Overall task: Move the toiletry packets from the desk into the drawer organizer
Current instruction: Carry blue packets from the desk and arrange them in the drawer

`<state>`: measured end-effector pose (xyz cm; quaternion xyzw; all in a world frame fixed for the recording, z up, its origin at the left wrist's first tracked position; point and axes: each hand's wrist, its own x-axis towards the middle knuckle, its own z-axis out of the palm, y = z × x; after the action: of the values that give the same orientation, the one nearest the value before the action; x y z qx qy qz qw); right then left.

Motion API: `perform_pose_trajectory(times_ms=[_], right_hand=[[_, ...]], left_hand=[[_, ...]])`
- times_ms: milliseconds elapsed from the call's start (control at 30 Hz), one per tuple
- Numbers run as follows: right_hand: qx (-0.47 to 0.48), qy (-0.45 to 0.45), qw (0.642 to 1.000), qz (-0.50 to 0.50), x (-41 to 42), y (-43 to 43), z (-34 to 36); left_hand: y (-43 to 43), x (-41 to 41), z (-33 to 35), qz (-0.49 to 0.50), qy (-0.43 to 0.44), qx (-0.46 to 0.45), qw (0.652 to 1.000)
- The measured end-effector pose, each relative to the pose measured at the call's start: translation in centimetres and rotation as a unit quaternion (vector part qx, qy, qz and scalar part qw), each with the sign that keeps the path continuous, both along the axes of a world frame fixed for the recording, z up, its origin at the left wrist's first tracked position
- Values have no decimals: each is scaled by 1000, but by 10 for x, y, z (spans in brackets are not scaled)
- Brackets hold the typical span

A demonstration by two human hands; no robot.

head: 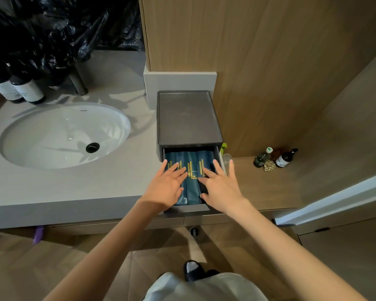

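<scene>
The blue packets (192, 187) lie side by side in the open drawer (189, 207), their long way pointing away from the person, with the left hand (167, 187) and right hand (221, 190) flat on top, fingers (218, 169) straight, gripping nothing.

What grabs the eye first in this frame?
Centre frame, the left hand and right hand lie flat on dark teal toiletry packets in the pulled-out drawer of a grey drawer organizer. To its left, a white oval sink is set into the grey countertop.
</scene>
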<state>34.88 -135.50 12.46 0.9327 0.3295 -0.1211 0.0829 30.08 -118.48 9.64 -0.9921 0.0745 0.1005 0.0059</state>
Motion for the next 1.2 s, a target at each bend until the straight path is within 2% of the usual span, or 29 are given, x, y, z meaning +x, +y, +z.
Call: perform_pose_trajectory(times_ms=[100,300,400,500,667,733,833,1000,1200], right_hand=[[-2,15,1000,-15,3,-5,3],[-25,-27,999,10,5,-1,3],[-25,-16,999,13,8,-2,5],[-10,-2,1000,26,10,-8,9],[102,82,991,22,-1,-28,22],[104,117,986,49,-6,-37,24],[91,138,983,78,-9,-46,20],[78,109,984,114,-8,-52,11],[73,120,982,125,-5,-52,15]], left_hand=[[-1,2,-1,-6,6,7,1000],[0,5,1,-7,15,13,1000],[2,5,1,-8,13,5,1000],[2,2,6,1,2,-27,1000],[-6,-28,16,41,-88,-155,983],[-9,-47,19,23,-109,-147,983],[-8,-62,15,29,-65,-148,986],[-12,-68,11,54,-78,-173,980],[-16,-72,11,94,-67,-171,978]])
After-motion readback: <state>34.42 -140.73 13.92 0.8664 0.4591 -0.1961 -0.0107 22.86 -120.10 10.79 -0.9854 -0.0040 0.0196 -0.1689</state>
